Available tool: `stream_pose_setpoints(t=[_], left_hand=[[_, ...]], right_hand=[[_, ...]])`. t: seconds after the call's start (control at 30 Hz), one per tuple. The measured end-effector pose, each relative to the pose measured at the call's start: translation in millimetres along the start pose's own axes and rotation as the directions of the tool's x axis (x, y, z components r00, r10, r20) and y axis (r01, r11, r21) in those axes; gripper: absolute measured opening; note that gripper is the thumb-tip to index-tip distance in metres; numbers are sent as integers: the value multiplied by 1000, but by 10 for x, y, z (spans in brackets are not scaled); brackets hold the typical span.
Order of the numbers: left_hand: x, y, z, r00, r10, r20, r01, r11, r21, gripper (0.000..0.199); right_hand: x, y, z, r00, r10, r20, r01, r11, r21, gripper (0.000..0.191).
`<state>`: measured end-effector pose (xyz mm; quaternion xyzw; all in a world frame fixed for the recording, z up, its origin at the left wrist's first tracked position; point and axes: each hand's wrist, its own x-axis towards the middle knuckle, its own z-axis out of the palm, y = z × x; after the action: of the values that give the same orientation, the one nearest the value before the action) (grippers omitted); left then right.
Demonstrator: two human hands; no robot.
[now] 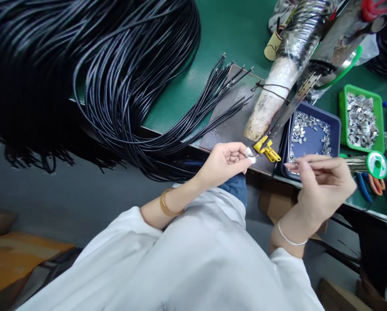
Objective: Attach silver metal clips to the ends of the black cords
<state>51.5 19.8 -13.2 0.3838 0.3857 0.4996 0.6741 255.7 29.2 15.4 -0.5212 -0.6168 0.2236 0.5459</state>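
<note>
My left hand, with white tape on its thumb and a fingertip, pinches the end of a black cable beside a yellow clamp-like tool. My right hand is closed in a pinch over the front edge of the dark blue tray; what lies between its fingertips is too small to name. Small metal pieces are scattered in that tray. A bundle of black cables with bare wire ends runs across the brown board behind my left hand.
A large heap of black cables covers the left of the green table. A wrapped duct slants down at centre right. Beyond the blue tray are a green tray of metal pieces, a solder spool and pliers.
</note>
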Motion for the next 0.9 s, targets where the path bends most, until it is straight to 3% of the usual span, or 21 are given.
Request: stream_pose_setpoints(t=[0.07,0.2,0.4,0.63,0.73,0.83,0.9], left_hand=[[2,-3,16,999,28,20,-29,998,57,15],[2,-13,18,995,72,73,-82,987,140,22],[4,11,19,987,59,149,-79,988,134,32],[-28,7,23,985,24,168,-57,980,192,31],[-63,-15,25,978,158,133,-190,944,270,20],[-95,-31,22,914,375,157,-405,814,416,12],[-106,-36,22,898,407,168,-436,768,469,13]], right_hand=[[-130,-90,124,999,4,51,-8,996,87,16],[-247,-73,272,995,-80,67,81,997,-9,10],[-242,18,324,969,11,246,-37,994,101,11],[-279,17,305,972,-29,234,13,998,67,9],[-270,73,283,956,18,292,-80,977,200,5],[-255,138,274,898,72,435,-239,908,343,7],[-255,141,286,892,102,440,-270,902,337,10]])
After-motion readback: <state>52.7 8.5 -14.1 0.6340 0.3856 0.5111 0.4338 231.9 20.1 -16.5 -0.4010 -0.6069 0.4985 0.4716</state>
